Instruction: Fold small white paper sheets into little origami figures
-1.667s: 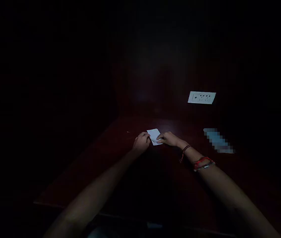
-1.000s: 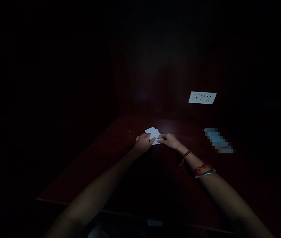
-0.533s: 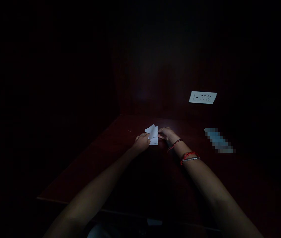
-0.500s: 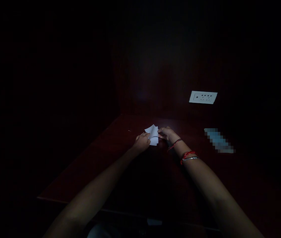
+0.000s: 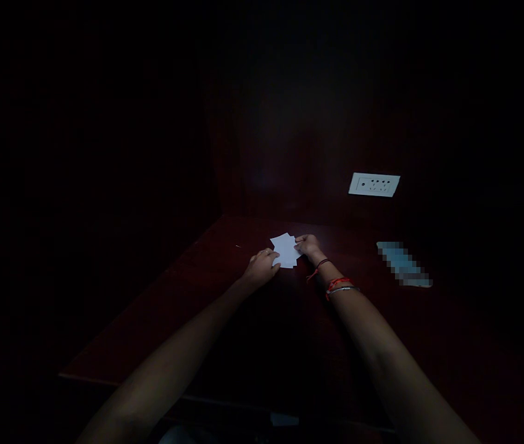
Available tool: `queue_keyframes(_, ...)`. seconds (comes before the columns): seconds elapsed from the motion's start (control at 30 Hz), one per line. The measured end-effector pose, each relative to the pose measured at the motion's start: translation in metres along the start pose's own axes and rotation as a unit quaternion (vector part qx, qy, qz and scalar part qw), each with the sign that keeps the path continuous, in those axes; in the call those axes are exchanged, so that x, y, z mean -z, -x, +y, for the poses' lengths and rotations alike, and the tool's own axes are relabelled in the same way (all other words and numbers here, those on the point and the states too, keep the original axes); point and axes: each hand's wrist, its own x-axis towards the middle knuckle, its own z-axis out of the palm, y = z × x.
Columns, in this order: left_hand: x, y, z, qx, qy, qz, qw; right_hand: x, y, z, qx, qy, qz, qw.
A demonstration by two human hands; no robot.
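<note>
Several small white sheets of paper (image 5: 286, 250) lie overlapping on the dark red table, their corners sticking out at different angles. My left hand (image 5: 262, 267), with a ring on one finger, is closed on the left edge of the sheets. At their right edge, my right hand (image 5: 308, 245) pinches the paper between thumb and fingers. Red cords and a silver bangle circle my right wrist. The dim light hides how many sheets each hand grips.
A pixelated, phone-shaped object (image 5: 403, 265) lies on the table (image 5: 187, 296) to the right. A white wall socket (image 5: 374, 184) is set in the dark panel behind. One tiny light sliver (image 5: 238, 246) sits left of the paper. The table's front edge runs below my forearms.
The curled upper sheet now lies flatter over the others. My right hand has shifted slightly at the right edge. The view has moved a little.
</note>
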Motion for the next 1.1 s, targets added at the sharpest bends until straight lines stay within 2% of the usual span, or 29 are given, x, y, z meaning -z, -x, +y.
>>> queue_keyframes(0.1, -0.002, 0.0, 0.0, -0.005, 0.0, -0.013, 1.0, 0.002, 0.005, 0.003, 0.007, 0.005, 0.007, 1.0)
queue_keyframes(0.2, -0.005, -0.002, -0.004, -0.003, 0.005, -0.007, 1.0, 0.013, 0.016, 0.003, 0.016, -0.001, 0.012, 1.0)
queue_keyframes(0.37, -0.001, -0.001, -0.006, -0.018, 0.026, 0.033, 0.999, 0.055, 0.055, 0.009, 0.033, -0.015, -0.002, 0.999)
queue_keyframes(0.5, 0.002, 0.013, 0.02, -0.091, 0.055, 0.058, 0.993, 0.093, 0.097, 0.029, 0.029, -0.007, 0.009, 1.0)
queue_keyframes(0.6, -0.004, 0.026, 0.048, -0.183, 0.086, 0.037, 0.979, 0.109, 0.117, 0.047, 0.032, 0.013, 0.023, 0.999)
queue_keyframes(0.7, -0.013, 0.034, 0.062, -0.266, 0.109, 0.002, 0.958, 0.114, 0.123, 0.055, 0.05, 0.038, 0.011, 0.998)
queue_keyframes(0.8, -0.019, 0.034, 0.059, -0.33, 0.118, -0.04, 0.936, 0.114, 0.124, 0.055, 0.064, 0.045, -0.019, 0.997)
queue_keyframes(0.93, -0.018, 0.032, 0.05, -0.354, 0.127, -0.053, 0.925, 0.115, 0.128, 0.053, 0.069, 0.024, -0.06, 0.996)
queue_keyframes(1.1, -0.015, 0.031, 0.052, -0.345, 0.131, -0.057, 0.928, 0.11, 0.127, 0.058, 0.078, -0.013, -0.073, 0.994)
